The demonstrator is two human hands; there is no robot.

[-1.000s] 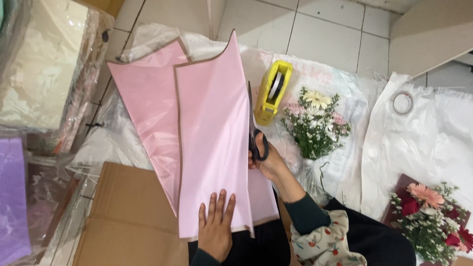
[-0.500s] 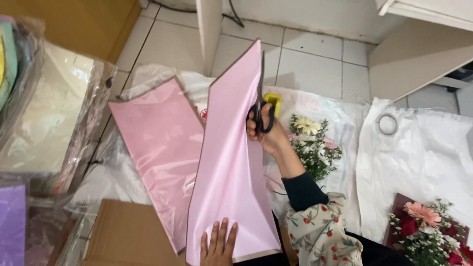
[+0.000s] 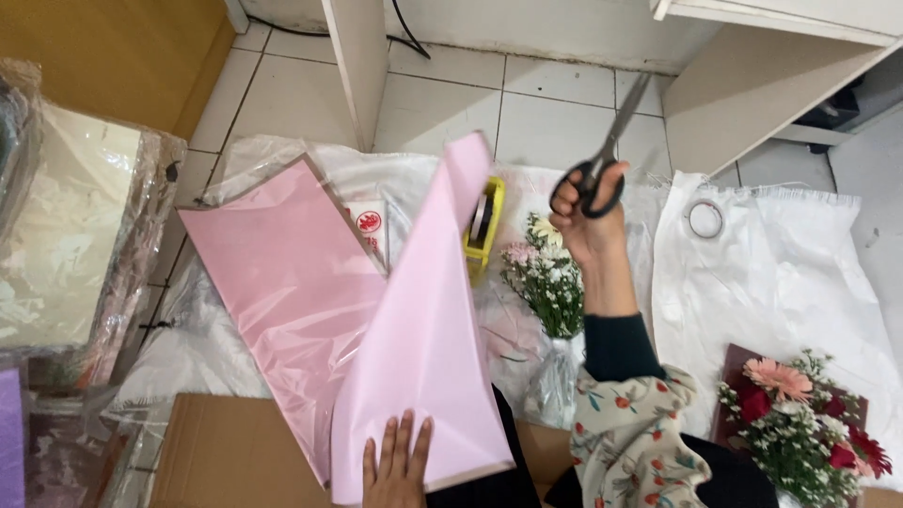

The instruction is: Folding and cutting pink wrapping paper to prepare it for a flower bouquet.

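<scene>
We note black-handled scissors (image 3: pixel 602 150) raised, blades pointing up and closed. A cut pink paper sheet (image 3: pixel 423 348) curls upward beside a flatter pink sheet (image 3: pixel 282 292).

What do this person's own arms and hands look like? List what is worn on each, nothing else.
The right hand is bare, with no glove or ring visible. The right forearm wears a close-fitting dark sleeve to the wrist, and above it a loose cream sleeve printed with small red and green flowers. The left hand is bare too; its wrist and sleeve are cut off by the picture's edge.
</scene>
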